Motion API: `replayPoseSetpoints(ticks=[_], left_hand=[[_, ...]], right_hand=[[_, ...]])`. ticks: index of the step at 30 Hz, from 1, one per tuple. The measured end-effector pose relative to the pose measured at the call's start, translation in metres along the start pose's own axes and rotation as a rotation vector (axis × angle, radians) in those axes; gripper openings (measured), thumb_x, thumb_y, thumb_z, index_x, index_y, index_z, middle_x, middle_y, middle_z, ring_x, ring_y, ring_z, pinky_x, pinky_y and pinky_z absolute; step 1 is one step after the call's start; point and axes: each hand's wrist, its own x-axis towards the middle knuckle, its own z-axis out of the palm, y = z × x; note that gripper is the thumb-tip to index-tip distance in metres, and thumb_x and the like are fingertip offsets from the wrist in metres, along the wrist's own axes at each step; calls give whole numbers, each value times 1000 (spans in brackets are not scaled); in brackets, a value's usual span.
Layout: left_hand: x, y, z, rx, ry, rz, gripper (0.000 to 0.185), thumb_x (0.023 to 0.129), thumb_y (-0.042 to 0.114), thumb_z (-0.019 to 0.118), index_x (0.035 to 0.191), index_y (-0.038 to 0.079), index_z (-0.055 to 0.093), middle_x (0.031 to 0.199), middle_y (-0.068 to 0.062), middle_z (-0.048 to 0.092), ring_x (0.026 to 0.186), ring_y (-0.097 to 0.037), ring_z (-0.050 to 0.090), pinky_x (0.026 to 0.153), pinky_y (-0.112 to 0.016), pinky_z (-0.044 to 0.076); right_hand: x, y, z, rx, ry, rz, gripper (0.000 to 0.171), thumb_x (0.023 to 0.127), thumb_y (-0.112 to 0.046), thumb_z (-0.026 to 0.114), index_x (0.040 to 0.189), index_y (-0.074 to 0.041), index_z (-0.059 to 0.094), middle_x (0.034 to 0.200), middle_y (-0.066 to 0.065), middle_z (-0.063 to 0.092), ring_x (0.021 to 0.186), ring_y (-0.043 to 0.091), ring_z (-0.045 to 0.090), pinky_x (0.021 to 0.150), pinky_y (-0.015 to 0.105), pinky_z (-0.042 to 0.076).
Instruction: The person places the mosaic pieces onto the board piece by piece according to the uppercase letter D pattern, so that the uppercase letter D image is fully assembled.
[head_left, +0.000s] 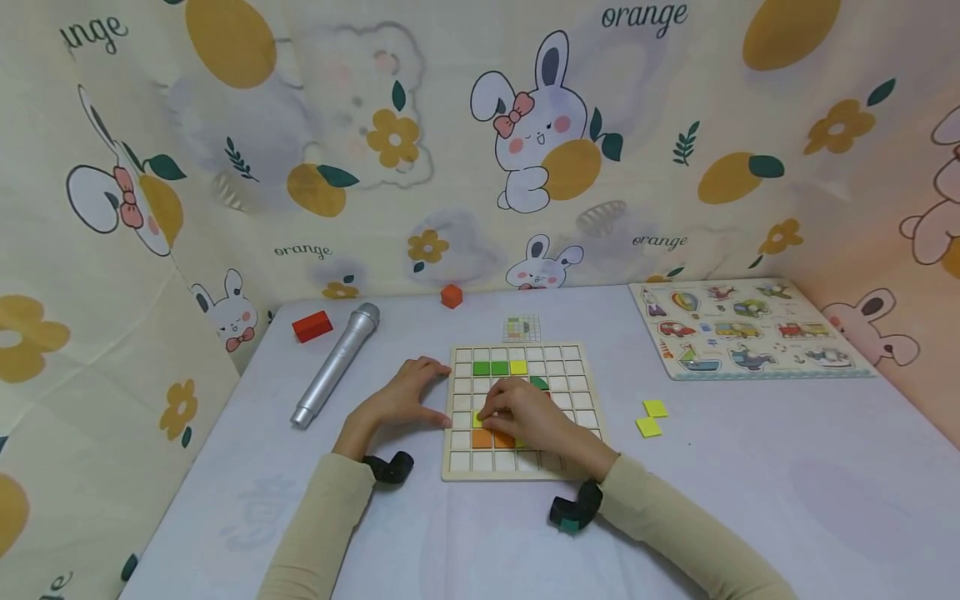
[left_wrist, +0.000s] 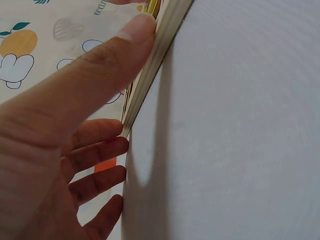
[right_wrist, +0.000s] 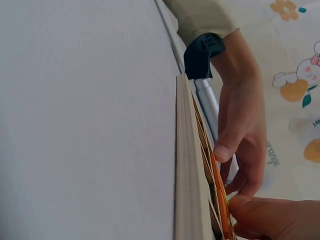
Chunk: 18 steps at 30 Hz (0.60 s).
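Note:
A wooden grid board (head_left: 521, 473) lies flat on the table, with green, yellow and orange square tiles in some cells. My left hand (head_left: 405, 396) rests against its left edge, thumb and fingers spread; the left wrist view shows the thumb (left_wrist: 95, 75) along the rim. Over the board, my right hand (head_left: 534, 417) pinches a yellow square tile (head_left: 476, 420) at a cell just above the orange tiles (head_left: 482, 439). That hand hides several cells and part of the tiles around it. In the right wrist view the pinching fingertips (right_wrist: 242, 207) are close to the board's surface.
Two loose yellow tiles (head_left: 652, 418) lie right of the board. A small pattern card (head_left: 521, 327) sits behind it. Further out are a silver microphone (head_left: 337, 362), a red block (head_left: 312, 326), an orange-red block (head_left: 452, 296) and a picture puzzle board (head_left: 757, 329).

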Motion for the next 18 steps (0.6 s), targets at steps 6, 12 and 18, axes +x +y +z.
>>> replayPoseSetpoints(ticks=[6, 12, 18], left_hand=[[0, -1, 1, 3, 4, 5, 83, 67, 41, 82, 134, 9, 46, 134, -8, 44, 126, -27, 34, 107, -44, 30], [1, -4, 4, 7, 3, 3, 83, 67, 43, 81, 134, 9, 47, 134, -8, 45, 126, -26, 35, 107, -44, 31], [1, -3, 3, 14, 8, -17, 83, 66, 42, 82, 134, 10, 46, 135, -7, 45, 127, -26, 34, 108, -43, 30]], right_hand=[[0, -1, -2, -11, -27, -17, 9, 82, -16, 72, 90, -15, 74, 89, -6, 62, 86, 9, 52, 74, 24, 47], [-4, -1, -16, 5, -129, 40, 14, 85, -21, 69, 97, -16, 72, 98, -6, 59, 91, 10, 51, 80, 26, 47], [-17, 6, -44, 30, -121, 86, 21, 85, -21, 69, 105, -14, 69, 105, -4, 58, 95, 14, 53, 80, 29, 49]])
